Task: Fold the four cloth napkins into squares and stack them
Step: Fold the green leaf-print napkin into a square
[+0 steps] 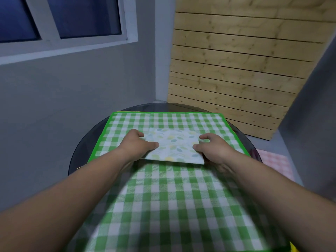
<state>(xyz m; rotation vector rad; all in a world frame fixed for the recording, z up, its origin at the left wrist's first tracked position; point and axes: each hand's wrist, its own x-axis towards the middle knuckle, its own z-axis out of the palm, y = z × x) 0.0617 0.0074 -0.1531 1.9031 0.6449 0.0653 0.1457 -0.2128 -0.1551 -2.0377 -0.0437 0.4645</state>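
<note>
A folded white napkin with a pale leaf print is held just above a large green-and-white checked napkin that lies spread flat over the round table. My left hand grips the leaf napkin's left edge, thumb on top. On the opposite edge my right hand grips it the same way, with the fingers tucked under the near right corner. A yellow edge of another cloth peeks out from under the checked napkin at the bottom right.
The round dark glass table stands close to a grey wall with a window. Slatted wooden boards lean behind it on the right. A pink checked cloth lies lower down to the right of the table.
</note>
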